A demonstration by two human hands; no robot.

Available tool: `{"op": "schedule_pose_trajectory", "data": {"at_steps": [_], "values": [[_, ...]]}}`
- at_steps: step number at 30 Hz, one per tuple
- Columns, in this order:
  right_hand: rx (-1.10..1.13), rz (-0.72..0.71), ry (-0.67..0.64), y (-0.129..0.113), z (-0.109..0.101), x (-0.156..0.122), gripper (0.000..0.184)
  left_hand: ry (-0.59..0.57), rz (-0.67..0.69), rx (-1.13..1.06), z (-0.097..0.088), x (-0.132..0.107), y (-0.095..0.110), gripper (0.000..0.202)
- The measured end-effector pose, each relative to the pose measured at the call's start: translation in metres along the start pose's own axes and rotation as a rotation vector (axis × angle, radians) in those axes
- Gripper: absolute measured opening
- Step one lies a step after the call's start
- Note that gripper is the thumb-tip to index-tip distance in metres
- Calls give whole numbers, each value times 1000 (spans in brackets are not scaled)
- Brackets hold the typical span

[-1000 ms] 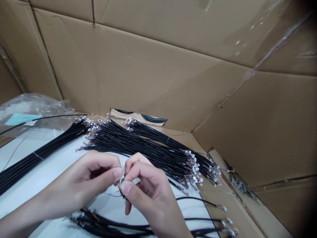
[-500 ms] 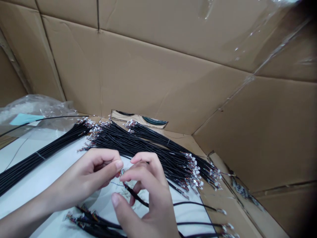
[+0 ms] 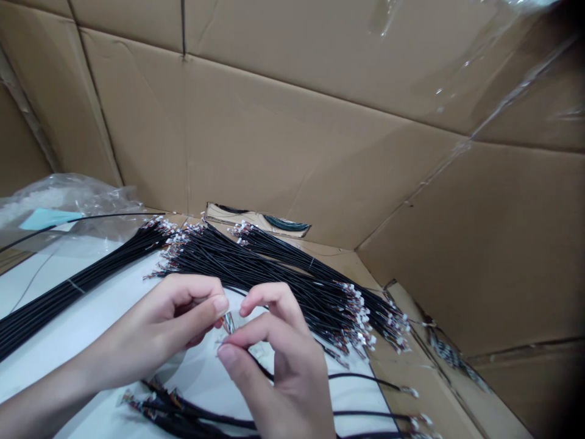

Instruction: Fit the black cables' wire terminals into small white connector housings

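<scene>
Cardboard walls [image 3: 292, 140] rise behind black cable bundles [image 3: 237, 262]; the left hand [image 3: 150, 329] pinches a multicoloured wire end [image 3: 227, 323], the right hand [image 3: 278, 353] narrow-gripped just beside it.

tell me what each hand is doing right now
left hand: curled, fingertips right by the coloured wire ends, cannot tell if gripping
right hand: closed, appears to pinch the black cable
</scene>
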State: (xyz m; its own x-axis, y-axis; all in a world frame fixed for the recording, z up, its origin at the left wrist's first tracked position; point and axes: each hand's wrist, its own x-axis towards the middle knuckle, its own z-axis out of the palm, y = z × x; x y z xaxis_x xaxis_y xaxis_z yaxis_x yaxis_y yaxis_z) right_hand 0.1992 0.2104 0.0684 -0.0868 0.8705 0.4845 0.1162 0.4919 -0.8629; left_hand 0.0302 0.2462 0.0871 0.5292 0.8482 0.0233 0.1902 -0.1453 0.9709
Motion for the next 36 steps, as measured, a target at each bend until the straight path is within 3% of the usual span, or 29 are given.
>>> {"op": "schedule_pose_trajectory", "data": {"at_steps": [6,10,19,26,31,36], "values": [[465,313,-14,0,-2,6,21,-15,18,-49,0,-1,-2,43],[605,429,-45,-1,-1,8,22,-34,22,-46,1,-2,0,43],[606,421,-67,-1,-1,5,20,-66,32,-50,1,-5,2,42],[524,287,13,3,3,-1,13,-38,50,-13,1,-4,0,40],[616,389,-4,-1,2,4,18,-14,91,4,1,-7,-1,39],[496,408,-42,-5,2,6,17,-28,133,-8,2,-9,-3,38]]}}
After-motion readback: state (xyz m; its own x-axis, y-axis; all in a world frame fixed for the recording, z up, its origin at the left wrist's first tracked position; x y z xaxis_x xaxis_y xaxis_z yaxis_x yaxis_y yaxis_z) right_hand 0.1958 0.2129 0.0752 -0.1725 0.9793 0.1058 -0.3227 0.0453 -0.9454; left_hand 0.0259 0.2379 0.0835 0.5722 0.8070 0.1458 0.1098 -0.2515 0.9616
